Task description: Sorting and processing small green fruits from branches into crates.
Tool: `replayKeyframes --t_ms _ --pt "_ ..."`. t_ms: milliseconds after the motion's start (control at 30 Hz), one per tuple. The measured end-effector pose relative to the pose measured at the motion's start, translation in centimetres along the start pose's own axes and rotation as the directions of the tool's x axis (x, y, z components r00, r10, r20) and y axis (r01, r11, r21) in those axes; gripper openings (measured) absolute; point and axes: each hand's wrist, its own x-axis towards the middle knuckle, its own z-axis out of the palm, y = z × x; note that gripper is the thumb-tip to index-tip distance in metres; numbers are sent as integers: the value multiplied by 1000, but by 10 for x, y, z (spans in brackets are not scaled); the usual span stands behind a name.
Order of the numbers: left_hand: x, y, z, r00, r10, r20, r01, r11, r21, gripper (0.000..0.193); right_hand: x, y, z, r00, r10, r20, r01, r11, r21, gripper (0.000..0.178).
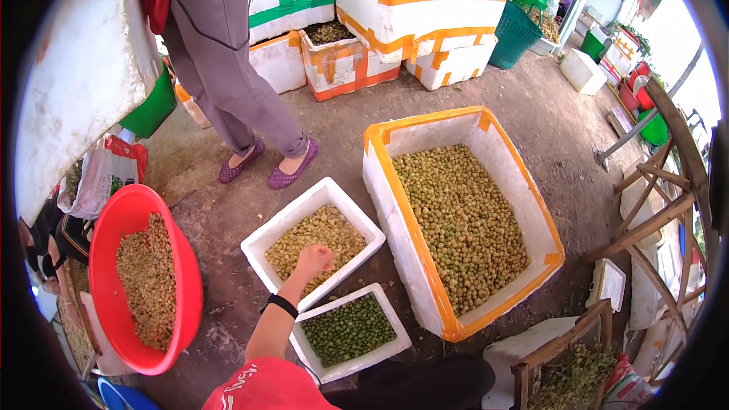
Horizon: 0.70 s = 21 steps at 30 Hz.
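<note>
My left hand is closed, with its fingers curled together, over a white foam box of pale tan pieces. What the fingers hold, if anything, is too small to make out. A black band circles the wrist, below a red sleeve. Just nearer to me, a smaller white foam box holds small round green fruits. On the right stands a large foam box edged with orange tape, partly filled with round greenish-brown fruits. My right hand is out of view.
A red tub with tan pieces stands at left. Beyond it, a person in purple shoes stands close by. Stacked foam boxes and a green basket are at the back. A wooden frame rises at right.
</note>
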Motion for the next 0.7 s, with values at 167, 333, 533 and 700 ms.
replayKeyframes --t_ms 167,333,533,700 --pt "-42 62 36 934 271 232 -16 680 -733 17 -13 0 -4 990 -98 -97 94 995 -45 14" --pt "-94 118 89 807 431 403 74 603 -794 19 -26 -8 -6 972 -192 -133 182 980 -87 16" --pt "-127 143 145 712 473 519 67 690 -720 21 -46 -19 -22 937 -333 -107 329 943 -49 20" --pt "-138 152 183 735 454 504 -122 819 -561 19 -50 -30 -16 919 -387 -74 389 921 21 21"
